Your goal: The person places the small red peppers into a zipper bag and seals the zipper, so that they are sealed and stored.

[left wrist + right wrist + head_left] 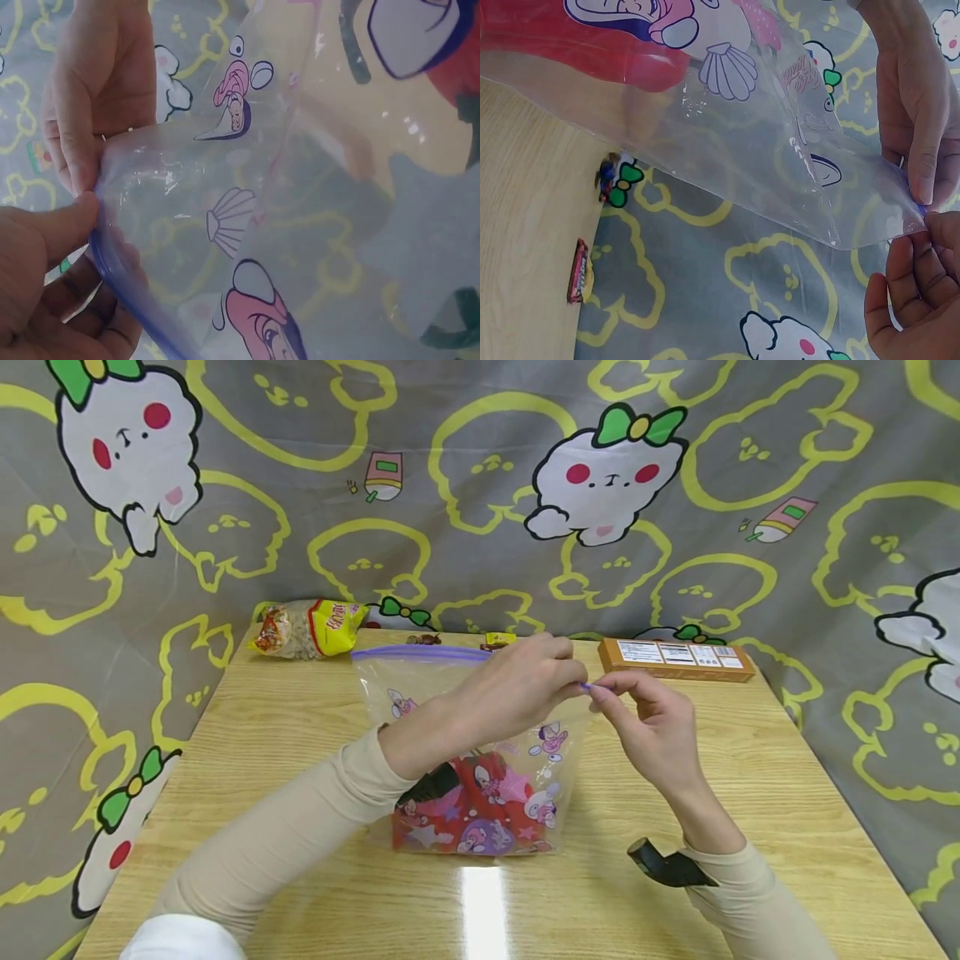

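A clear zip bag point(378, 693) with printed cartoon figures stands upright over the table, its purple zip strip point(420, 652) along the top. Through its front shows a red item point(480, 827) at the bottom. My left hand point(528, 668) reaches across the bag and pinches the zip strip close to the right top corner. Right beside it, my right hand point(652, 727) pinches the very end of that corner between thumb and forefinger. Seen from the left wrist, the purple strip point(127, 289) runs down from the pinched corner. The left forearm covers part of the bag.
At the back left lies a yellow and clear food packet point(330, 628). Small wrapped pieces point(423, 640) and a yellow wrapper point(500, 637) lie along the back edge. An orange-brown box point(675, 660) rests at the back right. Patterned cloth point(480, 552) hangs behind the wooden table point(300, 877).
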### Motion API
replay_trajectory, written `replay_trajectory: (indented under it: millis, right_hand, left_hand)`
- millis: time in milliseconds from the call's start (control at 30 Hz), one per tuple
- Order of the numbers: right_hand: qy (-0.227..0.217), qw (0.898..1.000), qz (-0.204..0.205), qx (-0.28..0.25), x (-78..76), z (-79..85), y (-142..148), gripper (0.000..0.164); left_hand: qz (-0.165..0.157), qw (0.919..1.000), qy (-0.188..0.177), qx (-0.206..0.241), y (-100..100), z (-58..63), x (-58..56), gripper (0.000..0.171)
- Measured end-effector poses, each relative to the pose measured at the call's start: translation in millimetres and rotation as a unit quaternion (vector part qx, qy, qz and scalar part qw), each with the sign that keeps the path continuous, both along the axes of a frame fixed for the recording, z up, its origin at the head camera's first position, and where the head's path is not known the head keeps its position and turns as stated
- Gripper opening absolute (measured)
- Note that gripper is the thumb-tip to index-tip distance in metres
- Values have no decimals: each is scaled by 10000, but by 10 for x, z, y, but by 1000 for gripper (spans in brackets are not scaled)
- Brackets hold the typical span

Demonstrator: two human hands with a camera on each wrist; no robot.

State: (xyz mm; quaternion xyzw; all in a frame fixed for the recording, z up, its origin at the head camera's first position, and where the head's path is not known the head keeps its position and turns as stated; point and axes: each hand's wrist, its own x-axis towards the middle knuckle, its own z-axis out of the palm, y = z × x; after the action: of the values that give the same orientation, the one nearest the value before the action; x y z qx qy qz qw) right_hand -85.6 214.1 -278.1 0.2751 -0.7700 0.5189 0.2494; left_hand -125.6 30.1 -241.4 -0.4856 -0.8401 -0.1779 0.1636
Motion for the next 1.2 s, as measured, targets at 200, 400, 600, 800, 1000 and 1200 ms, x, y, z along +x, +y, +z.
replay_trajectory:
  millis: [200, 400, 600, 800, 1000, 1200]
  right_hand:
    - [311, 9987, -174, 367, 50, 76, -54, 3]
    - [383, 9982, -260, 377, -31, -27, 32, 3]
    - [382, 9976, -388, 435, -119, -138, 134, 4]
    - [462, 9975, -372, 381, -91, -87, 114, 4]
    - [424, 9978, -388, 327, -44, -19, 93, 4]
    - [372, 9975, -532, 278, 21, 59, 80, 4]
  left_hand:
    - [-82, 9999, -125, 71, -21, 5, -18, 15]
    - [-25, 9996, -293, 53, -137, 17, -52, 13]
    - [78, 9990, -421, 159, -300, -15, -79, 13]
    - [176, 9980, -497, 346, -465, -44, -82, 11]
    - [310, 9969, -641, 341, -638, -30, -72, 11]
    - [317, 9968, -552, 489, -868, -54, -110, 8]
